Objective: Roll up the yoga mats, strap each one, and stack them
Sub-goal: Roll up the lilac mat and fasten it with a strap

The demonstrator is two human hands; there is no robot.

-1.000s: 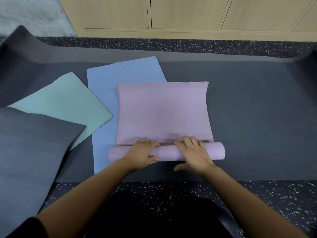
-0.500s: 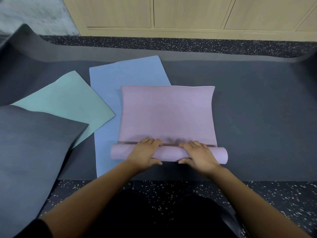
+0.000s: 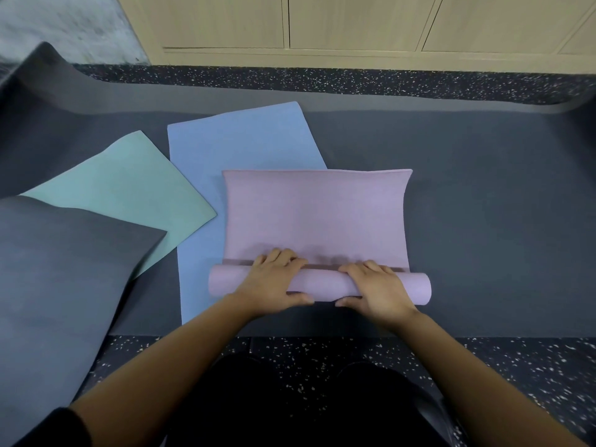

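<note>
Since the earlier frame the rolled end of the pink mat (image 3: 316, 214) has advanced away from the person, shortening its flat section, and the right thumb has come in against the roll. The large dark floor mat (image 3: 483, 221) carries the grey mat (image 3: 64, 285) at left, the teal mat (image 3: 122, 195), the blue mat (image 3: 242, 150) and, partly overlapping the blue mat, the pink mat, rolled at its near end. Both forearms extend forward; the left hand (image 3: 274, 280) and right hand (image 3: 379, 290) sit side by side on the roll, fingers curled over its top and thumbs against its near side, gripping it.
</note>
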